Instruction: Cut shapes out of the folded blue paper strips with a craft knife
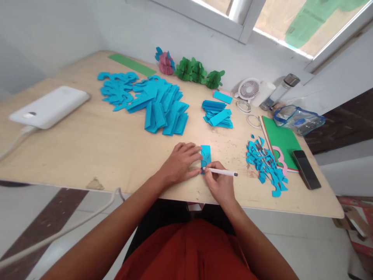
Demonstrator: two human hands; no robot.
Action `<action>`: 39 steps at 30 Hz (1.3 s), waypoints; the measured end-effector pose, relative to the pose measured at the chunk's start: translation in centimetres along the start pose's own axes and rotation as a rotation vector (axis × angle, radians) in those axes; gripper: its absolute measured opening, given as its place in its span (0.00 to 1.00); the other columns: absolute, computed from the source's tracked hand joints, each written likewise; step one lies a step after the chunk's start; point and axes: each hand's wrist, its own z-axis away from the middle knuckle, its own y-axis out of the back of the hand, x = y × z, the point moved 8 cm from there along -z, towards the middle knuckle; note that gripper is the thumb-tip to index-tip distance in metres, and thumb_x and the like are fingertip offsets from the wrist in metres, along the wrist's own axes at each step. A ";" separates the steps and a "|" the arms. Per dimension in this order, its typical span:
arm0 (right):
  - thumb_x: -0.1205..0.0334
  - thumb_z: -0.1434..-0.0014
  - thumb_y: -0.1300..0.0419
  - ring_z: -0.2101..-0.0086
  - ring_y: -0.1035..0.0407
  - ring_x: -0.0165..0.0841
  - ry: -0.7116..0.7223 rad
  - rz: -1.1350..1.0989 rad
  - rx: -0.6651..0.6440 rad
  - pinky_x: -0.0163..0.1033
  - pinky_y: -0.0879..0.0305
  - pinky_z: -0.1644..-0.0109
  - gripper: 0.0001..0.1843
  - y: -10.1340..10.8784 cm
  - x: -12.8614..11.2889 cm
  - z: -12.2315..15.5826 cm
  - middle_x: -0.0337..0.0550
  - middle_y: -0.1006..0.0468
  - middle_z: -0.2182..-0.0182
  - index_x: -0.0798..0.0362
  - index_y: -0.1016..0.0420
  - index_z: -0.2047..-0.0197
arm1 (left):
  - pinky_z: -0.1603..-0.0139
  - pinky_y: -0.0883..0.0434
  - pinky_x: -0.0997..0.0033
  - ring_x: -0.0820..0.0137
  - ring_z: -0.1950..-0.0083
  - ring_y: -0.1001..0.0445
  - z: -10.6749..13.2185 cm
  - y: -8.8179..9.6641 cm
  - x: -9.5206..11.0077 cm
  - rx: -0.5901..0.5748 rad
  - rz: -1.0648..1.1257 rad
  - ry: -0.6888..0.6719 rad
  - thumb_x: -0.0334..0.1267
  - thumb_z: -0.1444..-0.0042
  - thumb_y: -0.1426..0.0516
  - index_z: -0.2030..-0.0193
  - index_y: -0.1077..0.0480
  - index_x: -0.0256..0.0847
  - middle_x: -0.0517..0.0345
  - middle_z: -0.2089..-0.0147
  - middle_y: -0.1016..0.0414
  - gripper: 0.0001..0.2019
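A small blue paper strip lies on the wooden table in front of me, with dark curved lines drawn on it. My left hand is flat and open, its fingertips resting on the strip's left edge. In my right hand is a white pen, pinched near its tip, which touches the lower part of the strip. The pen's dark end points right. Beyond my hands sit a stack of blue paper strips and a large pile of folded blue paper.
Blue paper scraps lie right, near a green sheet and a phone. Curled blue cutouts and a white power bank are left. Green paper crafts, a small fan and a bottle stand along the wall.
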 end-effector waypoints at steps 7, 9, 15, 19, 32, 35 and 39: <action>0.55 0.39 0.43 0.65 0.25 0.35 -0.076 -0.275 0.190 0.39 0.31 0.60 0.09 2.6 1.9 -0.5 0.41 0.21 0.68 0.51 0.28 0.63 | 0.36 0.43 0.47 0.52 0.36 0.36 0.0 -0.1 0.0 -0.033 0.021 0.018 0.47 0.43 0.42 0.51 0.28 0.44 0.49 0.36 0.30 0.15; 0.54 0.38 0.44 0.65 0.24 0.35 -0.084 -0.286 0.239 0.41 0.30 0.57 0.11 3.6 2.9 -0.7 0.41 0.20 0.68 0.51 0.28 0.59 | 0.36 0.43 0.47 0.53 0.36 0.36 0.0 0.0 0.0 -0.040 0.024 0.022 0.48 0.42 0.42 0.52 0.28 0.45 0.50 0.36 0.30 0.15; 0.53 0.36 0.46 0.62 0.24 0.36 -0.075 -0.220 0.238 0.42 0.30 0.54 0.14 4.2 4.4 -0.7 0.43 0.19 0.66 0.52 0.26 0.54 | 0.36 0.42 0.48 0.53 0.35 0.36 0.0 0.4 0.2 -0.029 0.023 0.025 0.46 0.43 0.41 0.51 0.27 0.44 0.48 0.37 0.29 0.15; 0.53 0.36 0.47 0.62 0.24 0.36 -0.054 -0.238 0.237 0.40 0.30 0.56 0.15 3.8 4.1 -0.6 0.42 0.19 0.66 0.51 0.26 0.54 | 0.36 0.40 0.49 0.55 0.36 0.35 0.1 0.8 0.4 -0.003 0.058 0.036 0.45 0.41 0.43 0.50 0.27 0.44 0.49 0.38 0.28 0.15; 0.51 0.37 0.48 0.62 0.22 0.37 -0.065 -0.321 0.286 0.38 0.29 0.61 0.17 4.1 4.0 -0.6 0.42 0.18 0.68 0.51 0.25 0.54 | 0.50 0.29 0.60 0.63 0.54 0.25 -0.4 1.7 0.4 0.101 0.053 0.172 0.38 0.40 0.47 0.63 0.28 0.41 0.52 0.58 0.22 0.08; 0.51 0.37 0.47 0.63 0.22 0.37 -0.048 -0.341 0.293 0.38 0.29 0.63 0.16 4.0 4.1 -0.5 0.42 0.18 0.68 0.51 0.24 0.55 | 0.52 0.30 0.60 0.61 0.56 0.26 -1.2 1.2 0.5 0.080 0.004 0.214 0.39 0.44 0.43 0.64 0.27 0.42 0.52 0.60 0.24 0.06; 0.51 0.37 0.46 0.66 0.22 0.37 -0.037 -0.343 0.280 0.37 0.29 0.66 0.16 3.9 4.1 -0.4 0.42 0.18 0.69 0.51 0.23 0.56 | 0.53 0.31 0.58 0.59 0.56 0.27 -2.0 0.5 0.4 0.059 -0.041 0.274 0.37 0.49 0.40 0.66 0.27 0.43 0.54 0.62 0.25 0.04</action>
